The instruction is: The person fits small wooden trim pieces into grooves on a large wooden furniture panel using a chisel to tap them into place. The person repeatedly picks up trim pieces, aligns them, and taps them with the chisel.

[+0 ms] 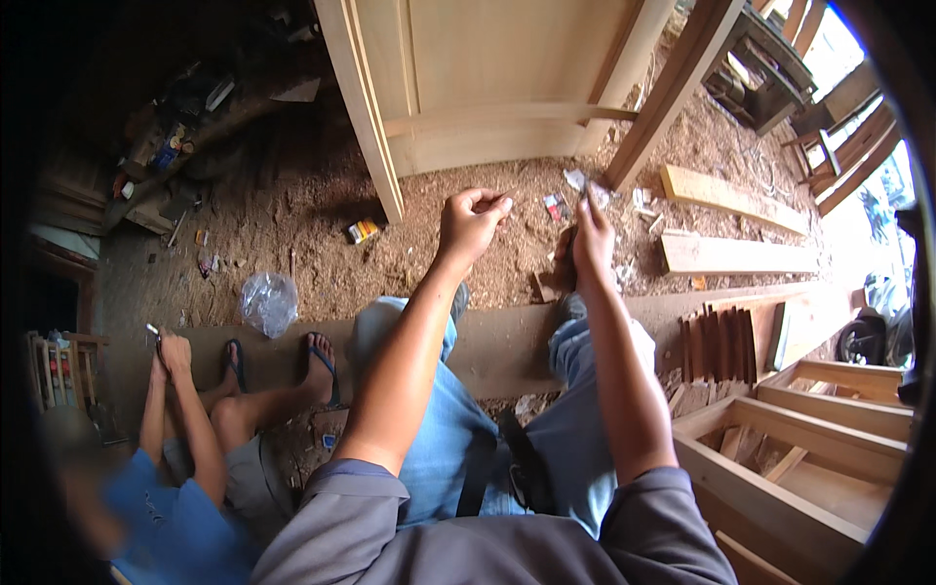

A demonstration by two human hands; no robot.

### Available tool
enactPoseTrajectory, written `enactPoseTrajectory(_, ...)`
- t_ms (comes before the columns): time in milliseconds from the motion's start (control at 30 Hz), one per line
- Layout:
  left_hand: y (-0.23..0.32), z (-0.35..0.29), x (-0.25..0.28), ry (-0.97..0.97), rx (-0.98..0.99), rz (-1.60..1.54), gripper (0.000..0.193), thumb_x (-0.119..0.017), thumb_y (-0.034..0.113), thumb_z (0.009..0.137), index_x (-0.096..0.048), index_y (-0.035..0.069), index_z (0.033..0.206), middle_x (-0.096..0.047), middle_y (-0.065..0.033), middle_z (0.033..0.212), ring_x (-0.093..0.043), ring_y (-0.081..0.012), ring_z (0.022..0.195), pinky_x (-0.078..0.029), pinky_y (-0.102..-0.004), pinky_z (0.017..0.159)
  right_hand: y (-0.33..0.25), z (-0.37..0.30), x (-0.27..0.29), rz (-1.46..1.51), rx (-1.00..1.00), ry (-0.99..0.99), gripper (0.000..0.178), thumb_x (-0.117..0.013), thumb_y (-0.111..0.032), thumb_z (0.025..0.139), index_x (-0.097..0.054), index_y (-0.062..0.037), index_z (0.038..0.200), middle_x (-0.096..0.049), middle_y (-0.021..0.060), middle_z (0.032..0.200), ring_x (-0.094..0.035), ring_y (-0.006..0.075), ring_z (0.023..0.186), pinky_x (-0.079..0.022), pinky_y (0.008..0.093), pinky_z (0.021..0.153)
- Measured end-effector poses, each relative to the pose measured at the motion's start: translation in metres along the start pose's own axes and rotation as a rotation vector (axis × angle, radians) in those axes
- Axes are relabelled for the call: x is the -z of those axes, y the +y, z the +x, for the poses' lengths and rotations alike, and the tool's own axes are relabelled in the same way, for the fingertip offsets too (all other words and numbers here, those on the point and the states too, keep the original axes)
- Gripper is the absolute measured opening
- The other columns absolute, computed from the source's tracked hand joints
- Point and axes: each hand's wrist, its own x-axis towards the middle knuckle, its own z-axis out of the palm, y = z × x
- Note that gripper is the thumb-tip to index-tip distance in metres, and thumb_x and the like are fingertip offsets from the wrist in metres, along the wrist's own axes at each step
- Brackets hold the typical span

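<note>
My left hand is raised above the shavings-covered floor, its fingers curled and thumb pressed in a pinch. Whatever lies in that pinch is too small to make out. To its right, my right hand points away from me with fingers pressed together. Something small and dark may be at its fingertips, but I cannot tell what. Both hands are apart from each other, over my knees in blue jeans. Beyond them stands a pale wooden panelled piece with upright posts.
Two planks lie on the right. A wooden frame fills the lower right, near dark slats. A clear plastic bag and a yellow packet lie left. Another person in blue sits at lower left, holding something white.
</note>
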Motion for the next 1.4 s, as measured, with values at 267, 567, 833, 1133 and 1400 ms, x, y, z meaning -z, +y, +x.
enactPoseTrajectory(267, 0.004, -0.004, -0.014, -0.187, -0.172, 0.195, 0.014, -0.075, 0.017, 0.088, -0.074, 0.008, 0.098, -0.072, -0.0037, 0.086, -0.065, -0.0106, 0.077, -0.053, -0.0273, 0.071, -0.004, -0.038, -0.005, 0.002, -0.073, -0.103, 0.045, -0.073, -0.018, 0.09, -0.058, -0.0058, 0.131, -0.056, -0.0004, 0.066, -0.051, 0.0071, 0.047, -0.041, 0.0228, 0.039)
enactPoseTrajectory(567, 0.002, -0.039, -0.035, -0.483, -0.327, 0.308, 0.037, -0.087, 0.025, 0.073, -0.072, 0.004, 0.1, -0.073, -0.0101, 0.085, -0.07, -0.017, 0.078, -0.055, -0.0317, 0.072, 0.003, -0.054, 0.041, 0.101, 0.035, -0.077, 0.044, -0.071, -0.004, 0.087, -0.058, -0.0027, 0.13, -0.07, 0.0085, 0.089, -0.057, 0.0095, 0.053, -0.044, 0.0224, 0.045)
enactPoseTrajectory(833, 0.015, -0.025, 0.003, -0.379, -0.119, 0.295, 0.039, -0.072, 0.039, 0.091, -0.064, 0.005, 0.109, -0.071, -0.0126, 0.105, -0.07, -0.0208, 0.094, -0.055, -0.0361, 0.086, -0.056, -0.09, 0.127, 0.04, 0.176, 0.211, 0.047, -0.073, -0.008, 0.088, -0.059, -0.0073, 0.132, -0.057, -0.0001, 0.069, -0.048, 0.0069, 0.047, -0.041, 0.0218, 0.041)
enactPoseTrajectory(1133, 0.016, -0.023, 0.062, -0.31, -0.004, 0.666, 0.043, -0.073, 0.042, 0.088, -0.068, 0.005, 0.109, -0.071, -0.0157, 0.108, -0.069, -0.0266, 0.101, -0.054, -0.0381, 0.087, -0.007, -0.187, 0.23, -0.07, 0.173, 0.529, 0.044, -0.078, -0.007, 0.084, -0.061, -0.0032, 0.124, -0.063, 0.003, 0.077, -0.052, 0.008, 0.047, -0.043, 0.0235, 0.043)
enactPoseTrajectory(1400, 0.006, -0.037, 0.05, -0.534, -0.034, 0.751, 0.045, -0.077, 0.041, 0.083, -0.07, 0.006, 0.111, -0.071, -0.02, 0.104, -0.069, -0.0301, 0.098, -0.053, -0.0381, 0.085, 0.102, -0.215, 0.26, -0.114, -0.104, 0.611, 0.041, -0.079, -0.003, 0.078, -0.065, -0.0062, 0.117, -0.059, -0.0003, 0.077, -0.052, 0.0095, 0.053, -0.043, 0.0245, 0.042)
